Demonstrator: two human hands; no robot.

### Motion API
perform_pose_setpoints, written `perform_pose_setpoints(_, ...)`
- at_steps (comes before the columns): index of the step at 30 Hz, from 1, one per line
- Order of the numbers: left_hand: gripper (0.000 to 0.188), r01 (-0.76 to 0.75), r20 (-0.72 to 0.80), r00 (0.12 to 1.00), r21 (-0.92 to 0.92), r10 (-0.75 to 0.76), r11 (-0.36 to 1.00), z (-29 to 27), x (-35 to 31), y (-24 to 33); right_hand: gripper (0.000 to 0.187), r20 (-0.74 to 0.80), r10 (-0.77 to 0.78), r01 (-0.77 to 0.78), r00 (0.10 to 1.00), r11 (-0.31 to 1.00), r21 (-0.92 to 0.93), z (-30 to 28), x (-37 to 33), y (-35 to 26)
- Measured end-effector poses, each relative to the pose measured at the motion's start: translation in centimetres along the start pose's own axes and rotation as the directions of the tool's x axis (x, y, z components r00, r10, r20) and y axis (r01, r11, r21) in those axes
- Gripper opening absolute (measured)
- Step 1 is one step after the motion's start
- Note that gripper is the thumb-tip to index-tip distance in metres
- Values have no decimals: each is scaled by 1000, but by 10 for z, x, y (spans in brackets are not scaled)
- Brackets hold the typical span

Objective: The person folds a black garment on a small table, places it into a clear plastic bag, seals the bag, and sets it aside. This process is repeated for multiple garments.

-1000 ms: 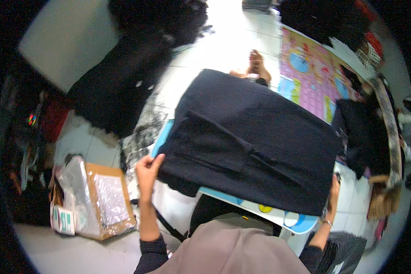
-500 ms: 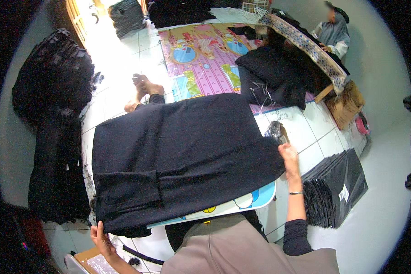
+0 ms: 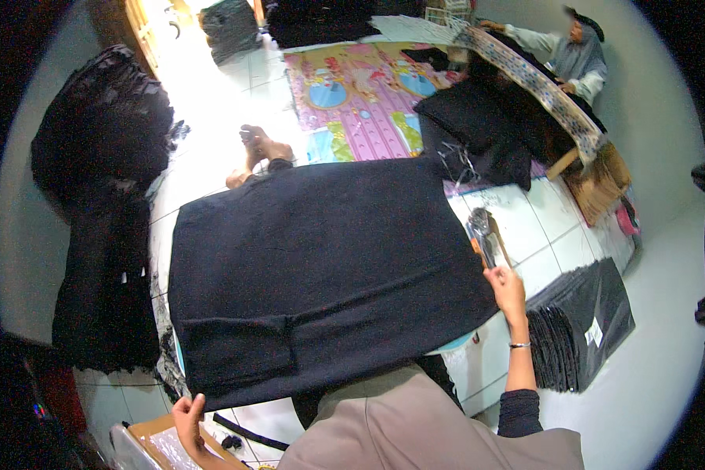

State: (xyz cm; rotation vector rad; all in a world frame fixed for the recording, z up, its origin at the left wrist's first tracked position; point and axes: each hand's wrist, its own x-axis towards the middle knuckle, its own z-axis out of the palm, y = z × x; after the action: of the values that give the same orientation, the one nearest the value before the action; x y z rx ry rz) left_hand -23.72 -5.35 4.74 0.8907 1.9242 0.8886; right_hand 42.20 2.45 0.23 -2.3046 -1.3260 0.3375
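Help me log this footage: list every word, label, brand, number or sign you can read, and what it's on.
None can be read.
White label on the black stack at right: any print is too small.
White tags on the black pile at left: likewise too small.

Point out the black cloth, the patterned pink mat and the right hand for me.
Black cloth (image 3: 329,243), head view: middle of its upper face.
Patterned mat (image 3: 372,144), head view: its pink striped part.
Right hand (image 3: 508,293), head view: middle of the hand.

Cloth (image 3: 329,251) on a table (image 3: 458,343), mat (image 3: 364,141) beyond, stack (image 3: 552,345) to the right.
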Motion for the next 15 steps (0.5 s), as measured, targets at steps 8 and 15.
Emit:
perform_pose_setpoints(8,19,-529,-94,820,252,564,810,-4,123,101,24,-18,-197,182,980,868,462,49,127,-46)
perform_pose_setpoints(15,37,-400,104,775,844,623,357,100,298,173,59,180,-85,-14,980,872,489,120,295,-98)
